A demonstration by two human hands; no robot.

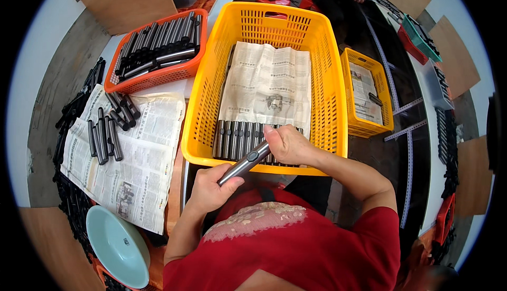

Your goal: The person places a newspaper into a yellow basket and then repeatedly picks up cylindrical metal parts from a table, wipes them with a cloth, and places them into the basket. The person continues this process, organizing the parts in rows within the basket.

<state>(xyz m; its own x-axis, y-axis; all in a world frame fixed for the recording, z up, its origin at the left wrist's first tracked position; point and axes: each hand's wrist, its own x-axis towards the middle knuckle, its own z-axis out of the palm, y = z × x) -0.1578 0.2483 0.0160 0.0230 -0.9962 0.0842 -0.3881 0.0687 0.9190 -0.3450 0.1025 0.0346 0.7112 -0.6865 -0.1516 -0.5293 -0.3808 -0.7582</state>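
One smooth, dark-grey metallic cylinder (245, 163) is held at both ends: the left hand (210, 188) grips the near end, the right hand (289, 144) closes over the far end. Its long axis slants from near left to far right, crossing, in view, the near rim of a yellow perforated plastic crate (344, 132). Inside, a row of similar grey cylinders (235, 138) points away from the body; the right hand is nearer to it. Farther left, an orange plastic basket (153, 84) holds more.
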